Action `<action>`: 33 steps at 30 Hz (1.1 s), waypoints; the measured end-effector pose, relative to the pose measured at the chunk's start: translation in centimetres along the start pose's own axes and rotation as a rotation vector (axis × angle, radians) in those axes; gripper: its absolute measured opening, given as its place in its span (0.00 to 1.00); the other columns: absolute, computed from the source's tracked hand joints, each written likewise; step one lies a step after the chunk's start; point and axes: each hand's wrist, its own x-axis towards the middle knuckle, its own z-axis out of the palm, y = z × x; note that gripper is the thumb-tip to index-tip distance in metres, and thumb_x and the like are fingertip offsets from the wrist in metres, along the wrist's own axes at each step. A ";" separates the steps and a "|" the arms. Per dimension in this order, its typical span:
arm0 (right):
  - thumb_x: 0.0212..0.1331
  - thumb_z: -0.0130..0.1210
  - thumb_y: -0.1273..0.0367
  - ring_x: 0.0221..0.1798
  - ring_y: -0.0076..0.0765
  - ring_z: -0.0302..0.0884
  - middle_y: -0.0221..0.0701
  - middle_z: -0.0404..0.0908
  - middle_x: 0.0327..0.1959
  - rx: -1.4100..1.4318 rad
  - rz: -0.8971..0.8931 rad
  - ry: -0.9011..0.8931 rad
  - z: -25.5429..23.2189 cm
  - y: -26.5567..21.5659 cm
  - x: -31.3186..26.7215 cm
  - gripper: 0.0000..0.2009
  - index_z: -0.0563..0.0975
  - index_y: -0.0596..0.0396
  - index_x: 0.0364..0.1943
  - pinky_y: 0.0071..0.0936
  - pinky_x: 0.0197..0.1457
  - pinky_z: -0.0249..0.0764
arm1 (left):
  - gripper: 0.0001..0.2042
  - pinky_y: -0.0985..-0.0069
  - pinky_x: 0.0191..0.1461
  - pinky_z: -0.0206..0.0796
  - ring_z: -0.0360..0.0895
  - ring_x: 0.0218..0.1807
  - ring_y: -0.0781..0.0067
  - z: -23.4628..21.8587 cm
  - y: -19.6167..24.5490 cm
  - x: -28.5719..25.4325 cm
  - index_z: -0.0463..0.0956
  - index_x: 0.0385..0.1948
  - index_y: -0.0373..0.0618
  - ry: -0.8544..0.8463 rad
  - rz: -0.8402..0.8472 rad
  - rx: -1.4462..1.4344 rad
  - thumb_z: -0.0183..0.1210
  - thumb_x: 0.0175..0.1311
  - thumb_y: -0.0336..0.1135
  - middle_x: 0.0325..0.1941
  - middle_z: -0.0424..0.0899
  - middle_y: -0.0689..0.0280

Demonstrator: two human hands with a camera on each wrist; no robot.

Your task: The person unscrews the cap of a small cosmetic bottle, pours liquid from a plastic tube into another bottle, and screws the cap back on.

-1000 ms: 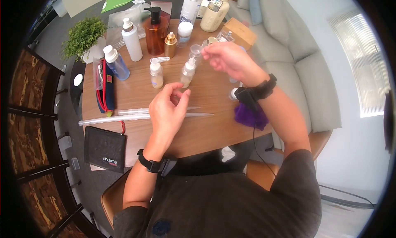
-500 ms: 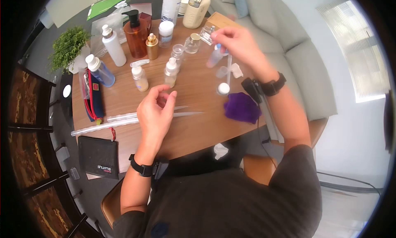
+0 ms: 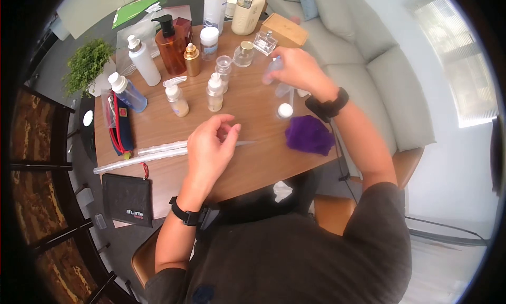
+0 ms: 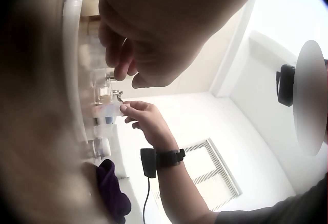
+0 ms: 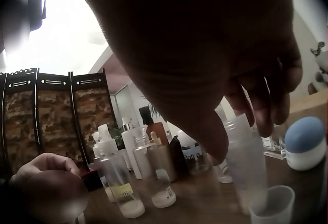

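Observation:
My right hand (image 3: 300,69) is at the far right of the table, thumb and fingertips pinching a translucent bottle (image 5: 246,162) near its uncapped neck. In the head view the lower part of this bottle (image 3: 271,72) shows left of the fingers. A small translucent cup (image 5: 274,206) stands close beside it. Loosely curled, my left hand (image 3: 211,143) hovers over the near middle of the table and holds nothing. Ahead of it stand a small clear pump bottle (image 3: 215,95) with pale residue, another like it (image 3: 178,102), and an uncapped clear bottle (image 3: 224,69).
A purple cloth (image 3: 308,135) lies at the right, below a white-capped container (image 3: 284,111). Long clear tapered strips (image 3: 158,151) lie at the left by a black pouch (image 3: 126,198). Behind are an amber pump bottle (image 3: 171,48), a glass jar (image 3: 244,54) and a cardboard box (image 3: 284,30).
My right hand has moved from above the middle bottles to the right and down onto the translucent bottle. The left hand stays nearly in place, while the head view has shifted.

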 end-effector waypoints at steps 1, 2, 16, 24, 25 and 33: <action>0.58 0.77 0.58 0.56 0.53 0.91 0.44 0.93 0.50 0.008 -0.007 -0.004 0.1 -0.1 0.1 0.25 0.88 0.55 0.56 0.47 0.60 0.85 | 0.11 0.66 0.41 0.80 0.87 0.33 0.64 0.1 0.1 0.0 0.88 0.47 0.40 -0.028 0.025 0.009 0.74 0.69 0.35 0.33 0.90 0.62; 0.57 0.77 0.59 0.56 0.54 0.91 0.44 0.93 0.50 0.014 0.013 -0.029 0.1 -0.2 0.2 0.25 0.87 0.55 0.57 0.46 0.60 0.84 | 0.11 0.65 0.41 0.81 0.88 0.33 0.63 0.1 0.2 -0.1 0.88 0.47 0.40 -0.056 0.048 0.017 0.74 0.69 0.35 0.33 0.91 0.62; 0.59 0.71 0.71 0.46 0.49 0.91 0.46 0.91 0.44 0.382 -0.088 -0.123 -5.7 -3.9 -5.8 0.28 0.82 0.60 0.66 0.39 0.53 0.85 | 0.22 0.63 0.52 0.79 0.85 0.48 0.58 2.3 0.8 0.5 0.84 0.59 0.40 -0.021 0.275 0.047 0.78 0.64 0.34 0.51 0.89 0.59; 0.55 0.76 0.72 0.57 0.55 0.88 0.45 0.90 0.56 0.383 -0.336 -0.049 -5.1 -7.3 -10.7 0.29 0.82 0.59 0.64 0.43 0.59 0.83 | 0.23 0.59 0.58 0.78 0.85 0.55 0.49 3.0 2.1 0.8 0.85 0.55 0.39 0.072 0.442 -0.078 0.81 0.57 0.32 0.54 0.90 0.55; 0.55 0.77 0.71 0.57 0.56 0.88 0.45 0.90 0.56 0.416 -0.356 -0.039 -4.6 -7.3 -11.0 0.30 0.82 0.59 0.64 0.43 0.59 0.83 | 0.23 0.59 0.58 0.78 0.85 0.55 0.49 2.8 2.0 0.7 0.85 0.55 0.39 0.065 0.449 -0.081 0.81 0.57 0.32 0.54 0.90 0.55; 0.61 0.79 0.60 0.34 0.44 0.87 0.39 0.88 0.33 0.539 0.144 -0.032 -2.6 -7.5 -14.5 0.20 0.85 0.62 0.45 0.37 0.40 0.83 | 0.20 0.60 0.53 0.78 0.86 0.49 0.51 3.0 1.0 0.1 0.87 0.45 0.42 -0.006 0.468 -0.007 0.81 0.50 0.29 0.46 0.92 0.60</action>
